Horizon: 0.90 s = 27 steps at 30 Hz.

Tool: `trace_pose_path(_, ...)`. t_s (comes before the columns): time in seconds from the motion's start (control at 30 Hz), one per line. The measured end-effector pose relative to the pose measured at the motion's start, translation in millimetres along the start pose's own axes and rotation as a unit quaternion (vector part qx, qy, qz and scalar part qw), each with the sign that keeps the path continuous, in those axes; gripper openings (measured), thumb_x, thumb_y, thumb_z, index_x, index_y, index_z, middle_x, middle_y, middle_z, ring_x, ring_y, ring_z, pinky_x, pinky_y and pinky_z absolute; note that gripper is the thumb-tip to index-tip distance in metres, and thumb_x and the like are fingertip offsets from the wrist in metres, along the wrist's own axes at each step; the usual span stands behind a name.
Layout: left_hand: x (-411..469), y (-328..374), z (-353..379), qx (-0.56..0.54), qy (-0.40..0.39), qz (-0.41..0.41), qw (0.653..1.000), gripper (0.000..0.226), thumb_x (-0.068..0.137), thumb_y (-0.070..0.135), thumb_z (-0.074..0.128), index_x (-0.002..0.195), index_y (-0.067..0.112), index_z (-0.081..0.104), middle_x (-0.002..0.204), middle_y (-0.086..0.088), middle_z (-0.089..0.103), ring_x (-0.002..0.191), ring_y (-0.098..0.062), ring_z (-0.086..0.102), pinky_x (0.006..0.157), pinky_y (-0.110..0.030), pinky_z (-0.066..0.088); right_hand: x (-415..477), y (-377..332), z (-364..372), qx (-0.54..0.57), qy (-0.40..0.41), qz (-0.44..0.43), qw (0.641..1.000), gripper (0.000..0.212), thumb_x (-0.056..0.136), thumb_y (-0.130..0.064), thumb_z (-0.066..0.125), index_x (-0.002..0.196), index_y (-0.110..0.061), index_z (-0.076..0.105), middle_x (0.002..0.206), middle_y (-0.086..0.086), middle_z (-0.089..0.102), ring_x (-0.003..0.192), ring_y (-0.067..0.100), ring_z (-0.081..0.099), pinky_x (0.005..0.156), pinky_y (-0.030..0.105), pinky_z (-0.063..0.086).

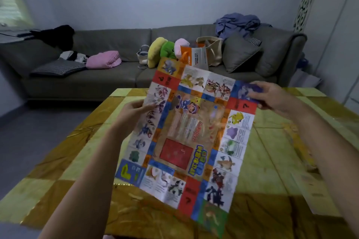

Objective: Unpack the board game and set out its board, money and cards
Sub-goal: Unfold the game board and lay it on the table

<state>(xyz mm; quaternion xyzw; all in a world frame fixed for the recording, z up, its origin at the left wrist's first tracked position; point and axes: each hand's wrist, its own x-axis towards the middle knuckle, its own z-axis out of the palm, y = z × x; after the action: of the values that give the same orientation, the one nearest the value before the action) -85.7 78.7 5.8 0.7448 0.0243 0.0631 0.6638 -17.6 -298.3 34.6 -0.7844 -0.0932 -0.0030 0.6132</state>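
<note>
Board (186, 137) up off the table (272, 151), unfolded (creases showing): left hand (134, 111) grips its left edge, right hand (272, 96) pinches the far right corner.

The board (186, 137) has a border of white picture panels and red, blue, orange and green squares around a tan centre with a red rectangle. The worktop (272, 151) is chequered gold and pale yellow. The grey sofa (108, 40) carries a pink blanket (104, 59), a yellow, green and pink plush toy (165, 48) and a black-and-white checked cushion (58, 68).
</note>
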Motion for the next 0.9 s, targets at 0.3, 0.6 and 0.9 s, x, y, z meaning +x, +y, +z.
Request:
trace_pose_path(0.3,-0.2,-40.4,-7.9,-0.235,0.179,-0.047,0.954,0.027,0.098,0.014,0.049,0.122,0.003,0.054,0.114,-0.015,0.062,0.095,-0.026,0.064,0.082,-0.039,0.054,-41.8,59.7,42.4,0.002,-0.126,0.089,0.988,0.077,0.06,-0.069,0.074,0.116,-0.018,0.061,0.11,0.005,0.07,0.1,0.022,0.067,0.086,0.037,0.053)
trace_pose_path(0.6,-21.6,-88.9,10.4,-0.259,0.219,-0.161,0.927,0.018,0.102,0.006,0.035,0.103,0.002,0.053,0.071,-0.006,0.071,0.058,-0.014,0.067,0.053,-0.025,0.055,-52.5,89.4,105.1,0.131,0.038,0.124,0.983,0.019,0.092,-0.001,0.056,0.11,-0.007,0.056,0.096,0.013,0.068,0.076,0.02,0.066,0.067,0.027,0.057)
trace_pose_path(0.9,-58.6,-90.5,-6.0,0.051,0.343,-0.094,0.933,0.07,0.09,0.011,0.059,0.15,0.012,0.024,0.151,-0.011,0.033,0.134,-0.027,0.037,0.108,-0.042,0.034,-60.1,103.6,64.4,-0.025,-0.077,0.233,0.969,0.024,0.094,0.005,0.046,0.11,-0.01,0.055,0.05,0.002,0.05,0.036,0.006,0.042,0.036,0.016,0.033)
